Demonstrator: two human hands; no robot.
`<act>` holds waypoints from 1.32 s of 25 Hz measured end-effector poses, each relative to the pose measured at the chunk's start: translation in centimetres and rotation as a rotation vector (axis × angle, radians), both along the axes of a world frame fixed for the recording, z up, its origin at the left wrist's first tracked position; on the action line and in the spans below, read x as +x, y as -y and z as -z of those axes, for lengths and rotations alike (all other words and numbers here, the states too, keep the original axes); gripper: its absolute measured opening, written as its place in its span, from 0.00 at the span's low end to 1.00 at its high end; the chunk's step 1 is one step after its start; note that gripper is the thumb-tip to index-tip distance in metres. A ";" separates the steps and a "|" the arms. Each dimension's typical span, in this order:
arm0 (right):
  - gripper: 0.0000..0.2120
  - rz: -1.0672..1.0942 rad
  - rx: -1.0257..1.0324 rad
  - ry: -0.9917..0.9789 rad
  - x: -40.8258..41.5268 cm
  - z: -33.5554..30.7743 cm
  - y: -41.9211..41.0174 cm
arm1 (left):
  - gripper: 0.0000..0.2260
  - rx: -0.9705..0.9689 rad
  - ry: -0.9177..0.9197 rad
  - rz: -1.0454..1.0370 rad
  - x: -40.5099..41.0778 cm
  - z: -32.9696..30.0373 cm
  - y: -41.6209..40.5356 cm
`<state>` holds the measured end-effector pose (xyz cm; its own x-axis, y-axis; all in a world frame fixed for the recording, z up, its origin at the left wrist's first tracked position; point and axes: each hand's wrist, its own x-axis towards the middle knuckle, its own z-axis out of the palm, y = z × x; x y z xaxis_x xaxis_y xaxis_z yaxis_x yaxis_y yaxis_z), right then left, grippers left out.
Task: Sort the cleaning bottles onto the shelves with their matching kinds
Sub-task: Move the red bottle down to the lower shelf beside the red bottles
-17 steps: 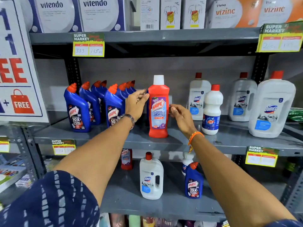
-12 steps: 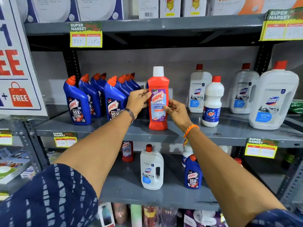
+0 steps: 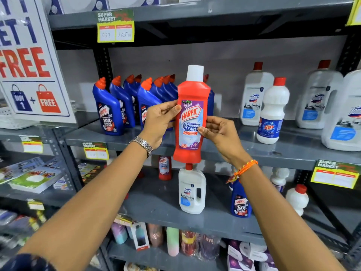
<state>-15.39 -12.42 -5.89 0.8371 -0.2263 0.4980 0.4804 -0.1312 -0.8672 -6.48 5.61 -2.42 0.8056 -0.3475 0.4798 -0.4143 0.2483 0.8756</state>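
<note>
A red Harpic bathroom cleaner bottle [image 3: 192,118] with a white cap is upright in the air in front of the middle shelf [image 3: 273,153]. My left hand [image 3: 159,122] grips its left side and my right hand [image 3: 219,133] its right side. Several blue Harpic bottles [image 3: 125,106] stand on the middle shelf at the left. White Domex jugs [image 3: 254,98] and a white Rin bottle [image 3: 272,112] stand at the right. On the lower shelf [image 3: 156,204] are a second red Harpic bottle [image 3: 165,168], a white Domex jug [image 3: 192,190] and a blue Harpic bottle [image 3: 240,202].
A "buy 1 + free" sign [image 3: 29,61] leans at the left. Price tags [image 3: 115,26] hang on the shelf edges. Small white bottles [image 3: 297,198] stand on the lower shelf at the right. Drink flasks [image 3: 172,241] fill the bottom shelf.
Both hands closed on the red bottle and lifted it off the middle shelf toward me. The view has moved closer and lower.
</note>
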 end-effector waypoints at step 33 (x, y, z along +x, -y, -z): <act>0.06 0.160 0.015 -0.667 19.5 28.9 -12.0 | 0.16 0.272 -0.586 -0.041 17.4 30.3 -11.5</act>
